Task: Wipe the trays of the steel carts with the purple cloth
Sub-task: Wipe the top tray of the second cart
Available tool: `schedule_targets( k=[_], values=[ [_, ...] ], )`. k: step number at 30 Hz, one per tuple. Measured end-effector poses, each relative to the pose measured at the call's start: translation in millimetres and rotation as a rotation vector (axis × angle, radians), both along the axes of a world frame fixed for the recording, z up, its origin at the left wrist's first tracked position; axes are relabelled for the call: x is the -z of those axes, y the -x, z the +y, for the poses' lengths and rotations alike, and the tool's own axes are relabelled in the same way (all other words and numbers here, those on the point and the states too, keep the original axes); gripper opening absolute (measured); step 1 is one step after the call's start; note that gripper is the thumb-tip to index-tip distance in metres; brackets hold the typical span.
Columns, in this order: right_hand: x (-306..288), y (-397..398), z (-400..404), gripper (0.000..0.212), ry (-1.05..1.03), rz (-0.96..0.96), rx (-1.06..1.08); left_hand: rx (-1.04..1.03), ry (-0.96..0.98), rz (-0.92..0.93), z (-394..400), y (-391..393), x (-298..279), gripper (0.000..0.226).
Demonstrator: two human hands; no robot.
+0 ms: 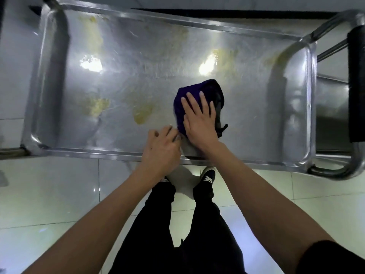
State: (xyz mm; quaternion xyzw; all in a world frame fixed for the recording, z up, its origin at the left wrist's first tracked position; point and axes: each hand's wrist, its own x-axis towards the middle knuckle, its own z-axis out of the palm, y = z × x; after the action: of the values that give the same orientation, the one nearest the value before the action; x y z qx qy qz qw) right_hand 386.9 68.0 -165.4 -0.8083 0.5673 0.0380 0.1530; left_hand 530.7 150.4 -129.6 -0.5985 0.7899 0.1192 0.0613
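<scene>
1. One steel cart tray [59,80] fills the upper half of the view, seen from above. It is a shallow rectangle with rounded corners and a raised rim.
2. One purple cloth [184,99] lies bunched on the tray, right of centre and close to the near rim. A darker fold shows along its right edge.
3. Two bare hands are in view. The right hand [199,119] lies flat on top of the cloth, fingers straight and spread, pressing it onto the steel.
4. The left hand [161,149] sits just beside the right one at the near rim. Its fingertips reach the lower left edge of the cloth and seem to pinch it, though blur makes that uncertain.
5. About five yellowish smears [143,112] mark the tray: two left of the cloth, the others toward the far side and the right end.
6. Two bright light reflections [90,63] glare off the metal, which looks scuffed and streaked.
7. A tubular steel handle [335,171] curves round the cart's right end, with a black padded grip [356,84] on it.
8. Below the tray, two legs in black trousers [203,224] and two dark shoes [208,175] with white markings stand on glossy pale floor tiles [55,194].
9. The forearms cover part of the near rim.
</scene>
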Motion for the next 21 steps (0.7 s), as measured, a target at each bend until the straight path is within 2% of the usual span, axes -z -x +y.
schedule_targets(
  k=[6,12,15,21],
  values=[
    [-5.9,3.1,-3.2,0.057,0.034,-0.06,0.026,0.031,0.023,-0.055,-4.7,-15.1,0.2,0.026],
    [-11.3,64.0,-3.5,0.056,0.041,-0.047,0.165,-0.011,0.002,-0.108,-18.4,7.3,-6.8,0.03],
    [-14.0,103.7,-7.5,0.055,0.033,-0.042,0.209,-0.032,0.022,-0.069,-34.6,32.9,-10.4,0.03],
    [-17.7,183.4,-14.3,0.056,0.01,-0.019,0.301,0.101,0.017,0.057,-80.2,137.9,-17.7,0.03]
  ],
)
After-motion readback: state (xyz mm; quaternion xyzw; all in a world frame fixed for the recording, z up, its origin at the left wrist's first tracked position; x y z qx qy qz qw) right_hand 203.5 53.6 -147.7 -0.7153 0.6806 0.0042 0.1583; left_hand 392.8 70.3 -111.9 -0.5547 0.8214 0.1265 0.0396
